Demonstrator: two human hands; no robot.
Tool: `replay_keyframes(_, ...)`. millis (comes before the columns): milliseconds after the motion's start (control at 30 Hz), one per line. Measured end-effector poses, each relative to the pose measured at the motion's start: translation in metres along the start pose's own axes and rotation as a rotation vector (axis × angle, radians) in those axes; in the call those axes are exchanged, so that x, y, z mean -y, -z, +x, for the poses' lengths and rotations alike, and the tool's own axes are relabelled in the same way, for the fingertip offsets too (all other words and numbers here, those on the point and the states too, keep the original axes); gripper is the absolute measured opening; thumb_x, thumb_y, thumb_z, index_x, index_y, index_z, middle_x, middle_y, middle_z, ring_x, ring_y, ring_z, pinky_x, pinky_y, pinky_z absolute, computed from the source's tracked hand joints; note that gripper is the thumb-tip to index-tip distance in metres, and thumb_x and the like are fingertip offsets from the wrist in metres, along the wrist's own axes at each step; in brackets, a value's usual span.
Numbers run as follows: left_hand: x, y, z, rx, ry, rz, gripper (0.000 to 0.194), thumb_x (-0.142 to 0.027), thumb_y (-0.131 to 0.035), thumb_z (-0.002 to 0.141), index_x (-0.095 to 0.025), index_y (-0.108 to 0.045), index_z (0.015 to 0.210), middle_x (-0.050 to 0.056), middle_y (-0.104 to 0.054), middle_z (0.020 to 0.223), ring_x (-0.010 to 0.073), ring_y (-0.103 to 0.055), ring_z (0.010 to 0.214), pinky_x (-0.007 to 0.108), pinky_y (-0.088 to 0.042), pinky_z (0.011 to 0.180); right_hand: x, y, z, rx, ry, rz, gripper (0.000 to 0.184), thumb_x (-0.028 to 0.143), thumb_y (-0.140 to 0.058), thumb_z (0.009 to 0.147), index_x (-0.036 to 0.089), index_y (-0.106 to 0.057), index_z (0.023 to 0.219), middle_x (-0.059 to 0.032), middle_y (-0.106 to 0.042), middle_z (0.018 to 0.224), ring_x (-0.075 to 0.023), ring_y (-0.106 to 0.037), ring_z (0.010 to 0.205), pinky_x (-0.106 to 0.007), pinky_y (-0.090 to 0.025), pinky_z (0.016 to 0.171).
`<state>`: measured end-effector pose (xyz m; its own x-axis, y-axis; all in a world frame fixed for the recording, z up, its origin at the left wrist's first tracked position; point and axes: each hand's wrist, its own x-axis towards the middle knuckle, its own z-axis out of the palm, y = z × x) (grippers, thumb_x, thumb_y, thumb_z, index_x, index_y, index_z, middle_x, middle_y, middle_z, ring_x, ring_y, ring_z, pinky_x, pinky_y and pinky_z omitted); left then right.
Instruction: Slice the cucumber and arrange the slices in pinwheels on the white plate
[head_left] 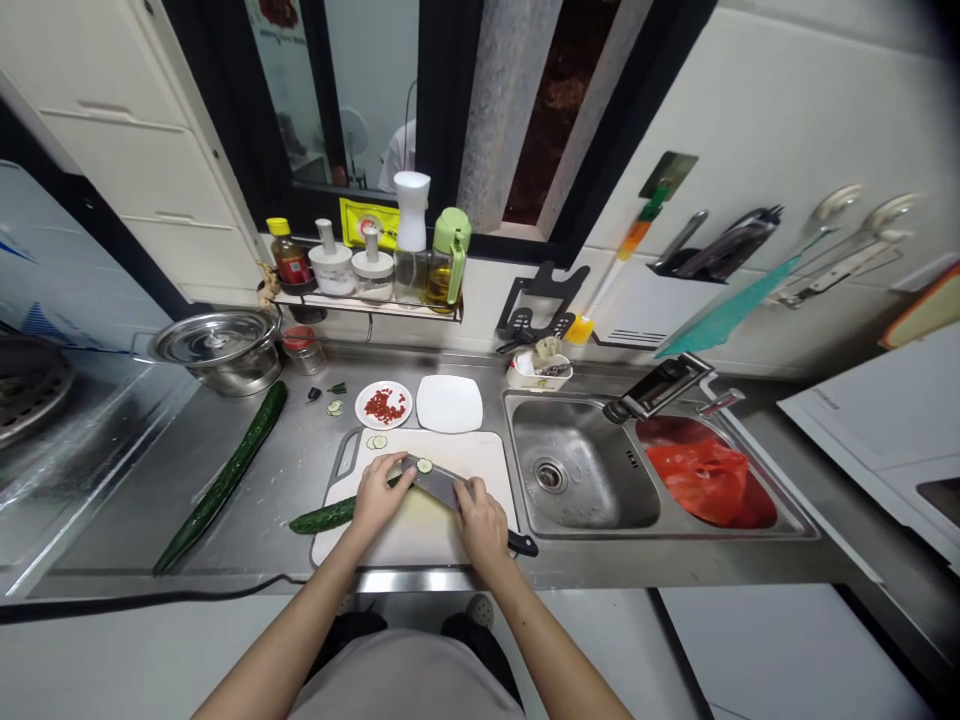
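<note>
My right hand (481, 515) grips a kitchen knife (439, 486) with a black handle, its broad blade pointing left across the cutting board (427, 540). Under my left hand (381, 492) lies a cucumber (322, 517), its uncut end sticking out to the left; the fingers curl over it beside the blade. One cucumber slice (424, 466) clings to the flat of the blade. A few more slices (377, 442) rest at the board's top left. Just behind the board stand a white plate of chopped red pieces (385, 406) and a square white plate (450, 403).
A second, whole cucumber (225, 480) lies on the steel counter at left, near a lidded pot (221, 345). The sink (585, 505) is right of the board, with a red plastic bag (705, 480) in its second basin. Bottles and jars line a shelf (360, 302) behind.
</note>
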<state>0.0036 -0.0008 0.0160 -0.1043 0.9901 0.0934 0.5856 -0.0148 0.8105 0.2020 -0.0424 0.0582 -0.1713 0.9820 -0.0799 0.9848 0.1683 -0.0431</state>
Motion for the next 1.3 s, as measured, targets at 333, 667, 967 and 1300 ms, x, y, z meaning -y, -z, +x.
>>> replay_keyframes(333, -0.013, -0.004, -0.003, 0.141, -0.025, 0.237, 0.029, -0.038, -0.066, 0.077, -0.029, -0.071, 0.104, 0.007, -0.059, 0.125, 0.0275, -0.049, 0.119, 0.044, -0.039, 0.1, -0.008, -0.005, -0.011, -0.055, 0.13, -0.034, 0.033, 0.014, -0.047, 0.091, 0.023, -0.054, 0.122, -0.009, -0.056, 0.115, -0.0159, -0.059, 0.087, -0.026, -0.042, 0.076)
replay_keyframes(667, -0.019, -0.008, -0.004, 0.162, -0.016, 0.1, 0.016, -0.024, -0.058, 0.08, -0.025, -0.071, 0.091, 0.003, -0.07, 0.094, 0.0207, -0.06, 0.094, 0.037, -0.043, 0.091, -0.012, -0.013, -0.014, -0.037, 0.097, -0.011, 0.04, 0.013, -0.054, 0.085, 0.025, -0.053, 0.124, -0.0076, -0.055, 0.116, -0.015, -0.06, 0.083, -0.026, -0.043, 0.075)
replay_keyframes(967, -0.001, -0.007, 0.014, 0.021, 0.212, -0.089, 0.017, -0.031, -0.058, 0.078, -0.021, -0.069, 0.086, -0.001, -0.069, 0.072, 0.0141, -0.062, 0.068, 0.026, -0.047, 0.069, -0.02, -0.021, -0.016, -0.052, 0.033, 0.05, 0.043, 0.013, -0.055, 0.082, 0.025, -0.055, 0.123, -0.0061, -0.054, 0.114, -0.0143, -0.061, 0.083, -0.024, -0.044, 0.074)
replay_keyframes(1300, 0.045, 0.007, 0.061, -0.12, 0.439, 0.122, 0.014, -0.033, -0.063, 0.075, -0.021, -0.068, 0.081, 0.002, -0.072, 0.078, 0.0184, -0.064, 0.072, 0.028, -0.043, 0.066, -0.033, -0.022, -0.018, -0.048, -0.061, 0.083, 0.036, 0.013, -0.054, 0.083, 0.026, -0.058, 0.116, -0.0035, -0.054, 0.11, -0.012, -0.059, 0.075, -0.023, -0.041, 0.067)
